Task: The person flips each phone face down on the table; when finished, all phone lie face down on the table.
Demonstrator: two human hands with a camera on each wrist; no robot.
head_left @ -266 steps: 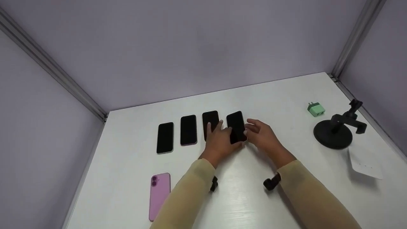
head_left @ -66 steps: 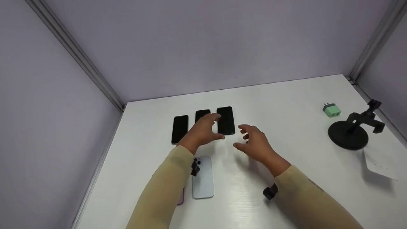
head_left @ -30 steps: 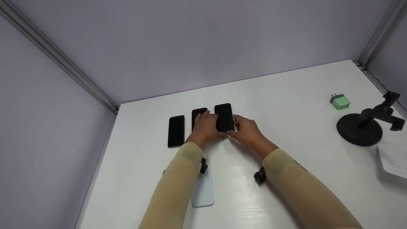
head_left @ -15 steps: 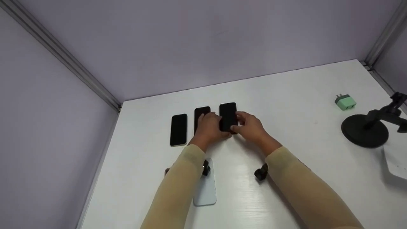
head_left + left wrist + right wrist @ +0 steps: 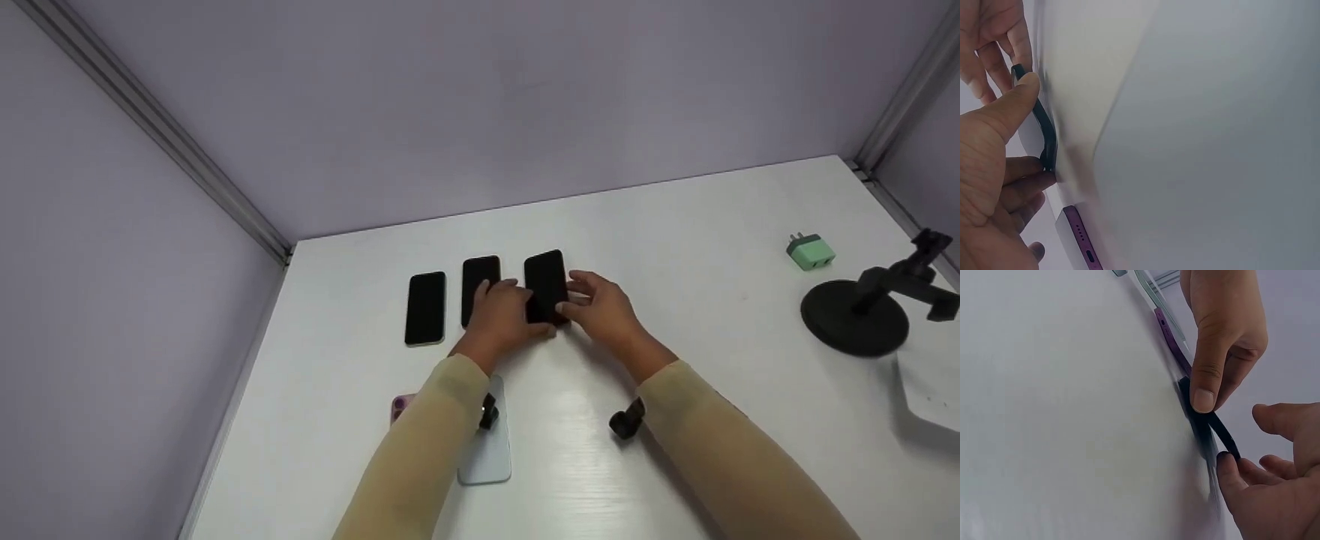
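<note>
Three black phones lie screen-up in a row on the white table (image 5: 697, 225). Both hands pinch the right-hand black phone (image 5: 545, 283) by its near end. My left hand (image 5: 504, 315) grips its left edge, thumb on the rim (image 5: 1013, 104). My right hand (image 5: 596, 304) holds the right edge (image 5: 1230, 458). The phone's near end (image 5: 1207, 422) is tilted up off the table. The middle black phone (image 5: 480, 274) is partly hidden by my left hand and shows a purple rim (image 5: 1081, 236). The left black phone (image 5: 425, 307) lies untouched.
A pale blue phone (image 5: 491, 454) lies face down under my left forearm, with a pink phone (image 5: 401, 405) peeking out beside it. At the right stand a green charger (image 5: 810, 251), a black phone stand (image 5: 859, 315) and a white flat item (image 5: 930, 382). Grey walls enclose the table.
About two seconds ago both hands hovered apart; since then they have closed on the right-hand black phone and stayed there. Long before, the row held one more black phone and no pale blue one showed.
</note>
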